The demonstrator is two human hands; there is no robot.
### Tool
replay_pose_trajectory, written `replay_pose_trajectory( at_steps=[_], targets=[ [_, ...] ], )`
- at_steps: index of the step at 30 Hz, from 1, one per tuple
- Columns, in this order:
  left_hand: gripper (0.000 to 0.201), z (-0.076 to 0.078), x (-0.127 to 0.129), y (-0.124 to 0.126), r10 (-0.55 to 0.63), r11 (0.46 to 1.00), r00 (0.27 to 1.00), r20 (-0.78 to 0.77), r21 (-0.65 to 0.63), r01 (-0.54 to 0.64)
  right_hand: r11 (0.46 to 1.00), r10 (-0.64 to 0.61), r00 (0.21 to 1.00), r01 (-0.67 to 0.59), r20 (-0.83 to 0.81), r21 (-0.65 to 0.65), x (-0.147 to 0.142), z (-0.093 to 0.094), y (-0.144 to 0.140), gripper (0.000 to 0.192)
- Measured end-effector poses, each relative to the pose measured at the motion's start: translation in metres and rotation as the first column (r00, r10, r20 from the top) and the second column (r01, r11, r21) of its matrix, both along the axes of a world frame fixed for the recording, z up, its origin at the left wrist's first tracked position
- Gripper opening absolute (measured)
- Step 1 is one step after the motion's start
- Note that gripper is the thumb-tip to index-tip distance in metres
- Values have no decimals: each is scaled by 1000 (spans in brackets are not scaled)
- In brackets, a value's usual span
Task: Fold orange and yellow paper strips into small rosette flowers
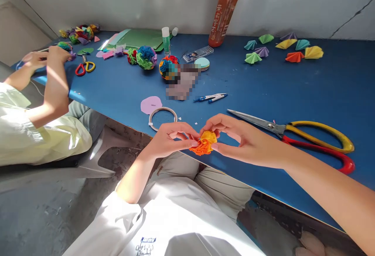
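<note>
Between my two hands, over the table's front edge, is a ruffled orange and yellow paper flower. My left hand pinches its left, orange side between thumb and fingers. From the other side my right hand grips the yellow part, thumb in front and fingers behind. A roll of tape lies just beyond my left hand, beside a lilac paper disc. Large scissors with one yellow and one red handle lie behind my right hand, blades pointing left. A drawing compass rests farther back.
Pleated paper fans lie at the back right. Ruffled paper balls, a glue stick, green sheets and an orange packet stand or lie along the back. At left, another person's hands work near small scissors.
</note>
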State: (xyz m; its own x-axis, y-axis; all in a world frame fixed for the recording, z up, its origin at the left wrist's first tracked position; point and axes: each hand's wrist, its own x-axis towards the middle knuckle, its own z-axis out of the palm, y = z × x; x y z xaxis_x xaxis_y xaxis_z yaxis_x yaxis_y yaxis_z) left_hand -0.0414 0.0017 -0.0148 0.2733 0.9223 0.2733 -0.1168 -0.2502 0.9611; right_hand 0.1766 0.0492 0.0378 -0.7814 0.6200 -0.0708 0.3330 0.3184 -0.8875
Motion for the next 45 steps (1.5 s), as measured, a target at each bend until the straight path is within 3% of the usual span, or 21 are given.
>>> replay_pose_trajectory(
  at_steps=[4, 9, 13, 16, 19, 23, 25, 27, 29, 31, 34, 37, 41, 45],
  targets=[
    [15, 6, 0, -2, -47, 998, 996, -76, 24, 49, 995, -21, 997, 14, -71, -94, -2, 0, 0, 28],
    [10, 7, 2, -2, -47, 998, 998, -40, 30, 48, 988, -26, 985, -1, -170, -153, -4, -1, -2, 23],
    [7, 5, 3, -3, -15, 985, 995, -97, 171, 32, 979, -48, 975, 3, -216, -206, -5, -4, -1, 21],
    [13, 5, 5, -5, 53, 950, 987, -152, 314, -2, 967, -76, 969, 15, -236, -254, -7, -5, -2, 20],
    [14, 5, 10, -6, 166, 878, 978, -122, 470, -90, 962, -93, 965, 23, -244, -273, -8, -5, -3, 22],
    [12, 6, 17, -9, 299, 803, 951, -82, 559, -204, 979, -123, 961, 76, -246, -192, -10, -4, -5, 26],
    [11, 6, 20, -11, 366, 790, 926, -86, 554, -261, 983, -179, 946, 186, -271, -1, -12, -3, -8, 24],
    [10, 6, 22, -12, 418, 779, 904, -93, 548, -304, 923, -207, 933, 286, -295, 257, -14, 0, -11, 20],
    [10, 6, 24, -12, 429, 784, 898, -95, 533, -318, 854, -172, 946, 282, -274, 438, -15, 5, -15, 15],
    [8, 5, 24, -11, 396, 818, 913, -100, 490, -301, 843, -130, 966, 227, -226, 488, -15, 9, -17, 13],
    [8, 4, 23, -10, 302, 905, 945, -128, 351, -242, 880, -146, 975, 206, -169, 428, -12, 14, -17, 18],
    [8, 3, 21, -9, 232, 957, 964, -132, 207, -202, 941, -176, 978, 200, -111, 272, -9, 14, -12, 24],
    [9, 4, 21, -10, 182, 979, 978, -102, 111, -170, 979, -191, 978, 197, -88, 57, -8, 12, -8, 28],
    [9, 3, 21, -11, 216, 970, 971, -97, 133, -203, 979, -202, 973, 204, -113, 5, -8, 12, -8, 28]
  ],
)
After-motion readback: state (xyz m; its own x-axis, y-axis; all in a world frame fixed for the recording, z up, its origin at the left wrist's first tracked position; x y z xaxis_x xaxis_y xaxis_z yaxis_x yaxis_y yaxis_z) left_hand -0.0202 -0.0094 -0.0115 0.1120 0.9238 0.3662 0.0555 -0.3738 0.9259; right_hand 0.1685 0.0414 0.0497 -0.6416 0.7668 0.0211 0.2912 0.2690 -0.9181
